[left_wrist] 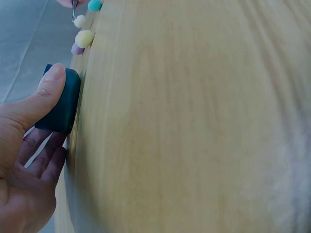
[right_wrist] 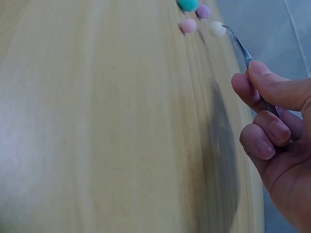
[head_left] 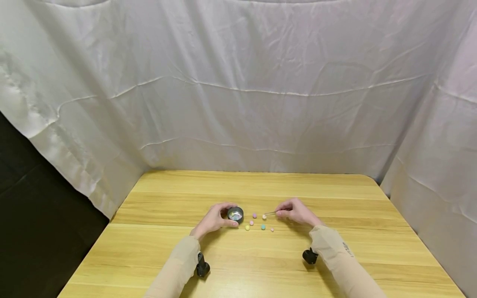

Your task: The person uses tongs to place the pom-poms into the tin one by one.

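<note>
On the table, my left hand (head_left: 213, 219) grips a small round dish (head_left: 242, 218), dark outside and silvery inside, with fingers on the far side and thumb on the near side. A yellowish ball (head_left: 232, 214) shows inside it. My right hand (head_left: 297, 212) pinches metal tweezers (right_wrist: 241, 48) between thumb and forefinger, the other fingers curled. Their bent tips are at a white pom-pom (right_wrist: 217, 29). Between the hands lie a purple pom-pom (head_left: 254, 215), a pink one (head_left: 251, 223), a yellow one (head_left: 247, 228), a teal one (head_left: 263, 227) and a smaller pink one (head_left: 272, 229).
The wooden table (head_left: 246, 265) has rounded far corners. Pale curtains (head_left: 261, 120) hang behind it and at both sides, and a dark panel (head_left: 33, 215) stands at the left. Each wrist wears a black camera (head_left: 310, 256).
</note>
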A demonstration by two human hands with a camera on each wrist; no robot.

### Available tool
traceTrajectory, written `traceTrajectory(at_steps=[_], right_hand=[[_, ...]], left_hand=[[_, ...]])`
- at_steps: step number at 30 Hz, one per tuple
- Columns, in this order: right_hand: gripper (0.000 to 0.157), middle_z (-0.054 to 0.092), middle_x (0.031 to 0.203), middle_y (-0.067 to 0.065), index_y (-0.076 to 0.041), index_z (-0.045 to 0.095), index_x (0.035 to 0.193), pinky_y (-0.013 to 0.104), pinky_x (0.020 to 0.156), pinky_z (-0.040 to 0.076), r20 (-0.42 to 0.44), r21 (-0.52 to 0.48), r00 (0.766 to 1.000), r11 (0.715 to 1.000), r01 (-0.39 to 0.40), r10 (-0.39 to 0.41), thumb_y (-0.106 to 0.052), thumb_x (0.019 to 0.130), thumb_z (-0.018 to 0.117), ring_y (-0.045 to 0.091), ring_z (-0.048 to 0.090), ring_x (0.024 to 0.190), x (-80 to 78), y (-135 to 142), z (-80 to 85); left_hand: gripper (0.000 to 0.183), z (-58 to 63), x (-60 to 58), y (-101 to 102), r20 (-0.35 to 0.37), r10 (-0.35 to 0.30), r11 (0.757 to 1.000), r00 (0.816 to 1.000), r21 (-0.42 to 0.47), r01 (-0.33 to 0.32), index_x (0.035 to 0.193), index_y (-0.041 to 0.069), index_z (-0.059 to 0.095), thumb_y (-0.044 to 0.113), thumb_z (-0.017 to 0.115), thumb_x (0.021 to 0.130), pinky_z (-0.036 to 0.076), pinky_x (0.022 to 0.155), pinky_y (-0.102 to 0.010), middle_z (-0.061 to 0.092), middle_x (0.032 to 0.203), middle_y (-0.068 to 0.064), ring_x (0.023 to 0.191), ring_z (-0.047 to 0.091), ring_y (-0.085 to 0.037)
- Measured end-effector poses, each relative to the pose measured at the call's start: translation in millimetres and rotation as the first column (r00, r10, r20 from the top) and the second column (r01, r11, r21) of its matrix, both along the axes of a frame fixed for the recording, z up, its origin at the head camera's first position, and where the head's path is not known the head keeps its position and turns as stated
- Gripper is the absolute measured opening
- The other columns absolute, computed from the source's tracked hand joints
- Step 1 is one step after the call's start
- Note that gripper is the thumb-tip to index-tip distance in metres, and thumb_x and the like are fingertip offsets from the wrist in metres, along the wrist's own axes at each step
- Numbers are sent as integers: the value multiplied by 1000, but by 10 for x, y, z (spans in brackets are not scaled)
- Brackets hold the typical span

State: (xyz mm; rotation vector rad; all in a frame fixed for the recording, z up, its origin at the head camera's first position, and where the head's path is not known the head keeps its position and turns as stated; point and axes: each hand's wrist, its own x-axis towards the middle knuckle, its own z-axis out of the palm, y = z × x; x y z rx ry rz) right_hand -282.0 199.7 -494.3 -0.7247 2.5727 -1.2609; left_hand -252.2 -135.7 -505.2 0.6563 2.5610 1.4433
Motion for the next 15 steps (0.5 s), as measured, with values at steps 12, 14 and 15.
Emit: traceTrajectory(at_steps=[12,14,15], right_hand=[[15,78,95,14,-1,78,101,20,70,50,-54,10,998,1000,-13,14,-13,94,71,9,64,79,-37,-128,52],[15,78,94,14,-1,77,101,20,70,50,-55,7,998,1000,-17,18,-12,94,71,8,63,78,-37,-145,61],[15,78,94,14,0,77,100,20,69,50,-60,5,998,1000,-20,20,-12,93,71,8,63,78,-36,-154,67]], left_hand=[[63,9,6,0,-14,-3,1000,1000,-7,3,136,-2,59,12,85,80,50,100,-41,66,131,-19,117,62,-33],[63,11,8,1,-9,-2,1000,1000,-7,2,136,-1,59,12,85,80,50,101,-41,66,132,-19,118,62,-33],[63,12,9,3,-10,0,1000,1000,-7,0,136,-1,59,12,85,80,50,101,-41,65,132,-19,118,62,-33]])
